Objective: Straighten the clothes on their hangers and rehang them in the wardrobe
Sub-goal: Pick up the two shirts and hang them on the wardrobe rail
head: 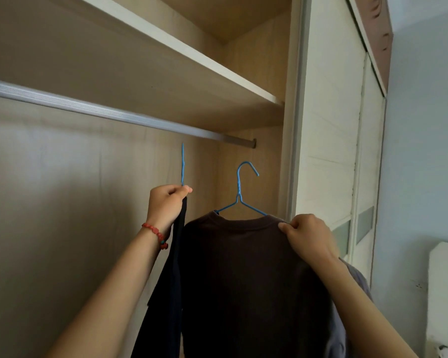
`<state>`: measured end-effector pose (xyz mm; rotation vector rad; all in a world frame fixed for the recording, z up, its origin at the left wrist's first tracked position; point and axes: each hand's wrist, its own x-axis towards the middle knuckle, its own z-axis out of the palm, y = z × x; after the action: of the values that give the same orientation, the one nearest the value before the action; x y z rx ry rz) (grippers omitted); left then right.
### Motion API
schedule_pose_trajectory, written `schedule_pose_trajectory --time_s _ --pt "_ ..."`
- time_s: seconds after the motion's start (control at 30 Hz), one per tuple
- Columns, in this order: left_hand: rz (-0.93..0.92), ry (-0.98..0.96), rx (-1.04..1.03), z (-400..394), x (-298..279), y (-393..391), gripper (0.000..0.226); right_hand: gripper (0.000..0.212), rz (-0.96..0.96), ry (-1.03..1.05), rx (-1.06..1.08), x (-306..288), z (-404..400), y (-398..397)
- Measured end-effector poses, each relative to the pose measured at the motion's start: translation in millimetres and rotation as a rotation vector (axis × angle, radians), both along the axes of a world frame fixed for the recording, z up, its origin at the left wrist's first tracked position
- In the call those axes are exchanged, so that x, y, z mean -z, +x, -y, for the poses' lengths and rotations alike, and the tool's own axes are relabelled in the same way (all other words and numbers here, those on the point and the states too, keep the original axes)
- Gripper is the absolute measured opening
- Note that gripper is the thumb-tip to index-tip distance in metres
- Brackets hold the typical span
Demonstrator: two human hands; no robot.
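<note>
Upright, brown shirt (243,267), hanger (239,192) hook rightward

Two hangers held up below the rail inside an open wardrobe.

The rail (109,112) ran under the shelf (181,47), ending at the wardrobe's right wall. Below it, the left hand (166,202) gripped one hanger (183,164) edge-on, its garment (173,267) hanging beneath. Just to its right, the second hanger (239,192) carried a shirt (243,280), whose right shoulder the right hand (305,236) pinched. Neither hook touched the rail. The sliding door (331,125) stood further right.
</note>
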<state>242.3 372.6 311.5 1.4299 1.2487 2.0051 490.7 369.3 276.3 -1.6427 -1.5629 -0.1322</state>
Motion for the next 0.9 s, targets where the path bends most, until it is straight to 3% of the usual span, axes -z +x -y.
schedule_pose_trajectory --time_s 0.33,0.9 --pt "-0.016 0.075 -0.107 -66 -59 7 0.017 0.032 0.0 -0.014 -0.088 -9 -84 2" --pt "-0.061 0.099 -0.209 -187 -87 -36 0.011 0.028 0.092 -0.065 -0.136 -24 -207 -57"
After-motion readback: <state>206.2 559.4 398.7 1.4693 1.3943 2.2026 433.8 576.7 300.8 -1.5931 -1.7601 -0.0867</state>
